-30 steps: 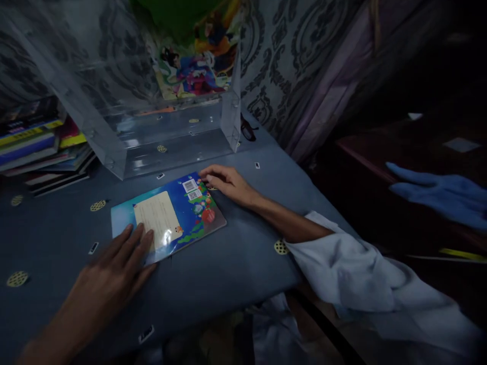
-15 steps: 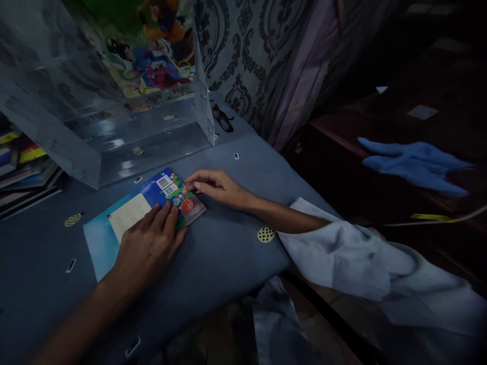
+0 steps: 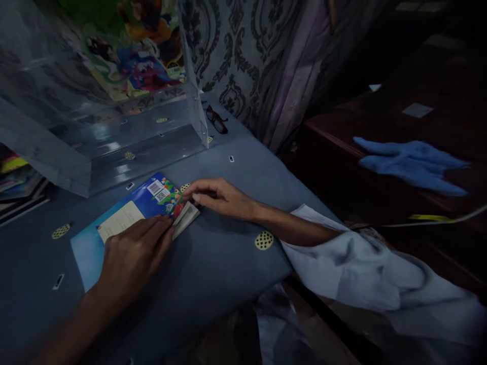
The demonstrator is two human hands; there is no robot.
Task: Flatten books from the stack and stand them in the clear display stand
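A thin book point(image 3: 125, 213) with a blue back cover, barcode labels and a cream text panel lies aslant on the table. My left hand point(image 3: 133, 248) rests palm down across its near side, fingers stretched toward the edge and wrapped round nothing. At the far right corner, my right hand point(image 3: 215, 197) has thumb and index finger closed on the cover's edge, which bends up there. Pale inner pages show beneath the raised edge. Part of the book is hidden under my left hand.
Behind the book stands a clear acrylic stand point(image 3: 144, 152) holding a colourful picture book point(image 3: 148, 56). Glasses point(image 3: 216, 120) lie beside it. Several stacked books point(image 3: 23, 187) are at the left. On a dark surface at right lies a blue glove point(image 3: 413, 162).
The book's right edge has been lifted by my right hand, so inner pages now show. My left hand has slid slightly left and down in the view, and the view has shifted a little.
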